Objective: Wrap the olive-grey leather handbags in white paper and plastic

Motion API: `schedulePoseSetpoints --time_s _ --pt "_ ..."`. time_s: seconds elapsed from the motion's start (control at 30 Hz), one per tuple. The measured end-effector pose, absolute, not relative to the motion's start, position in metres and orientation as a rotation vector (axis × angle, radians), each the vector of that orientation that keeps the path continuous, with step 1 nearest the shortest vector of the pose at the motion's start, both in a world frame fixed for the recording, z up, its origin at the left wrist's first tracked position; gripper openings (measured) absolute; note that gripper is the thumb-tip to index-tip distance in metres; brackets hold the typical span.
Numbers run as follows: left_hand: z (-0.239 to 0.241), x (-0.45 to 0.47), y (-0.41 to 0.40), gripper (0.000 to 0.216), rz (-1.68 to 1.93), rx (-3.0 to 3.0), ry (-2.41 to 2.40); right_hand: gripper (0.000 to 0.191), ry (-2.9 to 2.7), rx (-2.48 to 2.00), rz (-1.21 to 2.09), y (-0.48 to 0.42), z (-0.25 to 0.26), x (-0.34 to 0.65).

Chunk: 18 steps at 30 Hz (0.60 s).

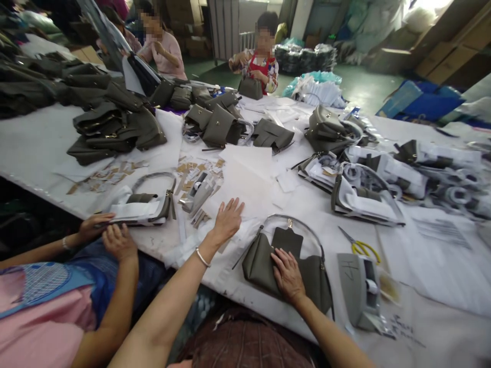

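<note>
Neither hand is closed: the right hand (288, 273) lies flat on the dark bag (258, 261), which is at the near edge of the table (32, 138). The left hand (229, 221) is open beside the white sheet (247, 171); whether it touches, I cannot tell. Yellow-handled scissors (362, 247) lie near the bag.

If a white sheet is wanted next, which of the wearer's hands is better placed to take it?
Probably the left hand: its fingers extend by the white sheets, while the right hand rests on the dark bag, farther away.
</note>
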State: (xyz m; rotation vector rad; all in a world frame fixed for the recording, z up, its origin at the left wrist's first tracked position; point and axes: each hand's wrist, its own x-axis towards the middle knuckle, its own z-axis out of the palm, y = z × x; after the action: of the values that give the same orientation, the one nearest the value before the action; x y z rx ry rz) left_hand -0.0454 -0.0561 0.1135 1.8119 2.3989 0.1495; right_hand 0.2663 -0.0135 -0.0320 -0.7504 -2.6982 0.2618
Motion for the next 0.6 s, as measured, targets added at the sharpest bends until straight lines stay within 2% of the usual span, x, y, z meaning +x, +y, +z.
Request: schedulePoseSetpoints --time_s 0.13,0.33,0.5,0.6 --pt "0.096 -0.067 -0.065 0.048 -0.035 1.647 2.478 0.042 -2.679 -0.750 0.274 -0.014 -0.033 0.266" --pt "0.108 -0.069 -0.073 0.039 -0.097 1.662 2.434 0.040 -2.669 -0.752 0.224 -0.016 -0.030 0.265" --pt "0.137 -0.062 -0.068 0.046 0.184 1.613 2.686 0.034 -2.609 -0.866 0.216 -0.022 -0.027 0.265" --pt "0.150 -0.031 -0.071 0.048 0.338 1.963 2.437 0.029 -2.569 -0.974 0.257 -0.025 -0.025 0.264"
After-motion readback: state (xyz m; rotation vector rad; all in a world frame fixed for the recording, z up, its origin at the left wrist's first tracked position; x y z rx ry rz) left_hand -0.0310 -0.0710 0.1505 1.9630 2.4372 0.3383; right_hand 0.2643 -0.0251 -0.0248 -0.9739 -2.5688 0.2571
